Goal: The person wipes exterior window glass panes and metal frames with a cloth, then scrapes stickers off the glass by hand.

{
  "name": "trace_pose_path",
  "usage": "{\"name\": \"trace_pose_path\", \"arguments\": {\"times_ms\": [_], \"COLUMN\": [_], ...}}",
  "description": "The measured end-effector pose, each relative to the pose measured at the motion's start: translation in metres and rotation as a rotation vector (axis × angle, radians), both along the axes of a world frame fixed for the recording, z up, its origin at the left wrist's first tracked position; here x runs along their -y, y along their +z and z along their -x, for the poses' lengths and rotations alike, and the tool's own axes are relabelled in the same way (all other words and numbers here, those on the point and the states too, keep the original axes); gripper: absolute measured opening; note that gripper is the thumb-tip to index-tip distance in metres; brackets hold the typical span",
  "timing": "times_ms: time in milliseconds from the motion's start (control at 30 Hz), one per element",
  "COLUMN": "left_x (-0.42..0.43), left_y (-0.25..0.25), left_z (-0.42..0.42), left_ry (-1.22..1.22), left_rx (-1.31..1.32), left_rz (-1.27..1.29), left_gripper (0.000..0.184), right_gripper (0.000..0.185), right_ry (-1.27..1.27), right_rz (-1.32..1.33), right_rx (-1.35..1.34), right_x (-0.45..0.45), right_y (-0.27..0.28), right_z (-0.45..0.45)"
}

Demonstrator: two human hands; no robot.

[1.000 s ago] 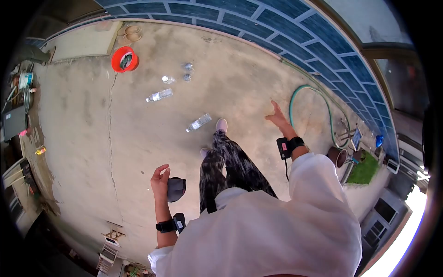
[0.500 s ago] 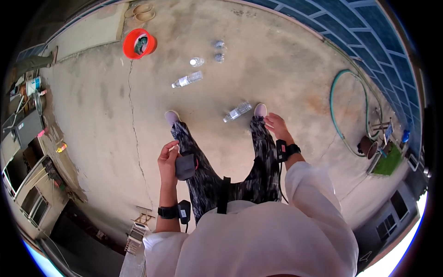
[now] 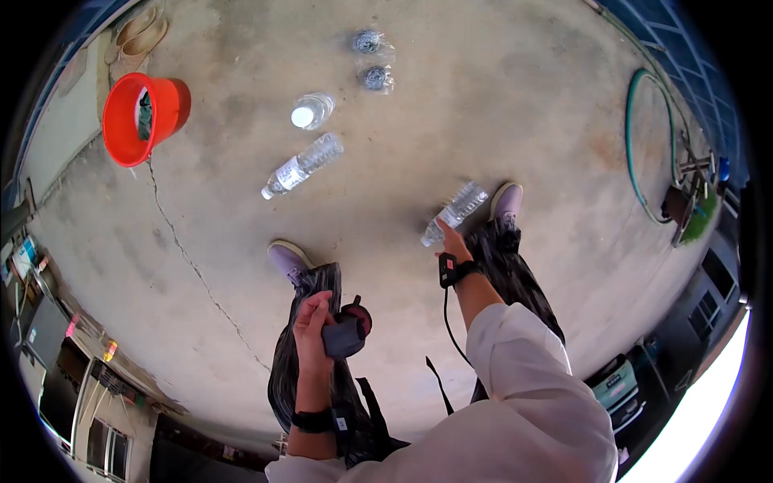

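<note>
My right hand reaches down at the lower end of a clear plastic bottle lying on the concrete beside my right shoe; whether the fingers grip it is hard to tell. My left hand is over my left leg with its fingers curled together, next to a dark grey pouch-like object; how it is held does not show. A second bottle lies left of centre, and a bottle with a white cap is just above it. Two small clear bottles are farther up.
A red bucket with dark cloth inside is at the upper left, near tan slippers. A green hose curves along the right side. Purple shoes are on my feet. A long crack crosses the concrete.
The view has come lower and closer to the floor. My right hand has moved down onto the nearest bottle. My left hand remains over the left leg, and my feet are apart.
</note>
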State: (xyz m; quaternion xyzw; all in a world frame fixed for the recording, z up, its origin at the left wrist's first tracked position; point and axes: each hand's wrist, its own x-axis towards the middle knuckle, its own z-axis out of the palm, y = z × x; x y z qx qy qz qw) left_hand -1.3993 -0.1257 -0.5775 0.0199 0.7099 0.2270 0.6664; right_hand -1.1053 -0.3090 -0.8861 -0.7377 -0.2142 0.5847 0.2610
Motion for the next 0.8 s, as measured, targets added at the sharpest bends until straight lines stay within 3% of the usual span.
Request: {"name": "trace_pose_path", "arguments": {"times_ms": [33, 67, 167, 300, 367, 400, 433, 500, 600, 733, 800], "left_x": [-0.002, -0.006, -0.012, -0.019, -0.020, -0.020, -0.021, -0.022, -0.019, -0.019, -0.021], "left_y": [-0.002, -0.003, -0.003, -0.002, -0.004, -0.006, -0.005, -0.004, -0.006, -0.006, -0.006], "left_z": [-0.003, -0.009, -0.019, -0.019, -0.018, -0.018, -0.018, -0.020, -0.016, -0.007, -0.002], "left_ry": [-0.096, -0.154, -0.253, -0.260, -0.240, -0.224, -0.211, -0.200, -0.185, -0.144, -0.126], "left_rx": [0.022, 0.032, 0.084, 0.171, 0.142, 0.165, 0.167, 0.207, 0.217, 0.238, 0.239], "left_rz": [-0.040, -0.036, -0.045, -0.066, -0.055, -0.060, -0.067, -0.034, -0.023, -0.017, -0.020], "left_gripper": [0.016, 0.016, 0.018, 0.019, 0.019, 0.019, 0.019, 0.018, 0.019, 0.019, 0.019], "right_gripper": [0.066, 0.058, 0.050, 0.049, 0.049, 0.047, 0.045, 0.049, 0.056, 0.069, 0.072], "right_ry": [-0.318, -0.722, -0.756, -0.892, -0.828, -0.806, -0.779, -0.650, -0.676, -0.743, -0.779], "right_rz": [0.280, 0.505, 0.438, 0.356, 0.310, 0.148, -0.014, 0.106, 0.302, 0.313, 0.251], "right_rx": [-0.052, -0.056, 0.049, -0.103, -0.123, -0.185, -0.248, -0.523, -0.772, -0.989, -0.971], "right_x": [-0.015, -0.073, -0.024, -0.141, -0.171, -0.191, -0.211, -0.243, -0.307, -0.327, -0.311], "right_y": [-0.002, 0.038, -0.051, 0.079, 0.100, 0.114, 0.123, 0.106, 0.111, 0.108, 0.117], "right_z": [0.005, 0.019, 0.020, 0.054, 0.055, 0.056, 0.057, 0.031, 0.012, -0.013, -0.010]}}
